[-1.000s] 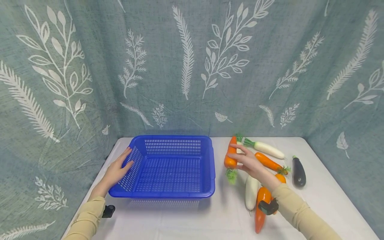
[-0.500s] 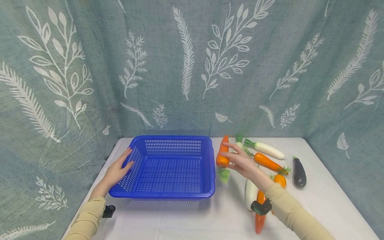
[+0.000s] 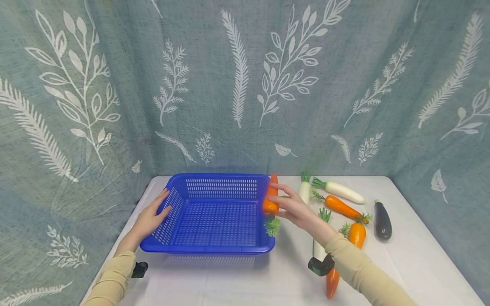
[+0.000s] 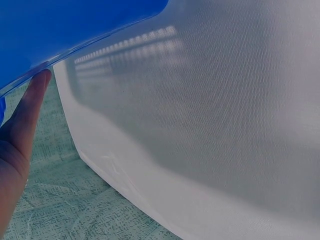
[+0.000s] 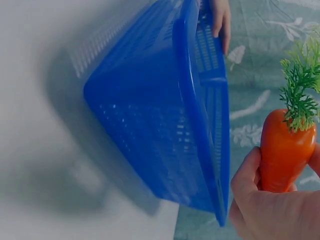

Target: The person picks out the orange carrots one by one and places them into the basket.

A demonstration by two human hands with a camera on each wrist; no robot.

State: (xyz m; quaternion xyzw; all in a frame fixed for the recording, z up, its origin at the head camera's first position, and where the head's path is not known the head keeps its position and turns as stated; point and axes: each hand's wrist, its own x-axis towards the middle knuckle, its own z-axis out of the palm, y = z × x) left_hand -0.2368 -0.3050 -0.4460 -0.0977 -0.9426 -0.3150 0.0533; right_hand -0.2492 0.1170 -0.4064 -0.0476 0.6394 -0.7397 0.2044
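Holds orange tapered carrot [image 5: 284, 155] in clamped fingers of R hand [image 3: 296, 208], abv R rim of blue rectangular plastic basket [image 3: 214, 249] nr L edge of white table [image 3: 291, 276]; rests L hand [image 3: 150, 217], straight fingers apart fr. thumb, on L rim.

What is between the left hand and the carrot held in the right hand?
Only the blue basket; the head view shows its bare inside spanning the stretch from the left hand to the held carrot.
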